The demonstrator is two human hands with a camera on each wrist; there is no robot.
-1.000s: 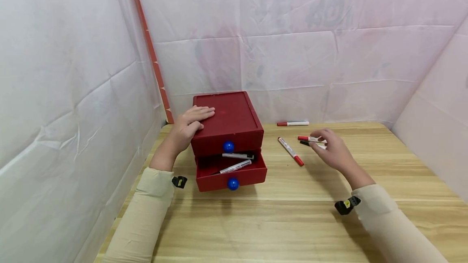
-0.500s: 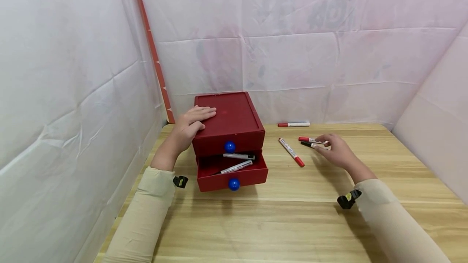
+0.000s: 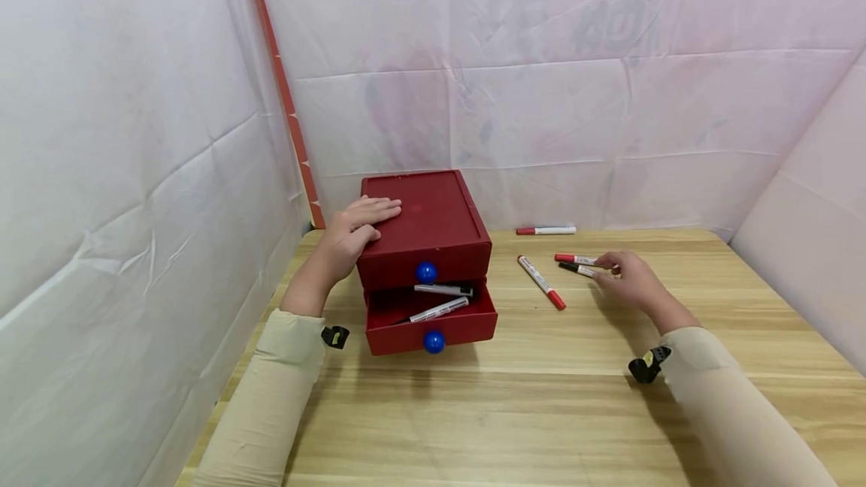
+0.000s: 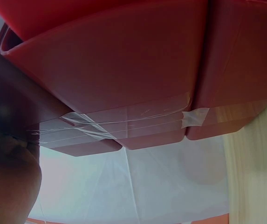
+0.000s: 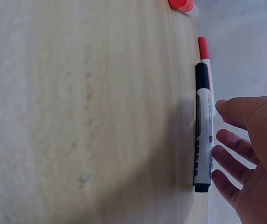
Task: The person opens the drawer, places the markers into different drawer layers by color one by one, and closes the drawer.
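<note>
Black-capped marker (image 5: 202, 128): white barrel with print, black cap and black end plug, lying flat on the desk (image 3: 514, 404) just beside a red-capped marker (image 3: 576, 258). Right hand (image 3: 631, 281) is hovering low over both, palm down, wrist raised; fingers (image 5: 230, 145) are spreading apart and loosely bent, closing on nothing, tips near the barrel. The marker's long axis is running left-right in the head view, cap pointing toward the red drawer box (image 3: 422, 228). Left hand (image 3: 352, 231) is resting flat on the box top, fingers straight.
</note>
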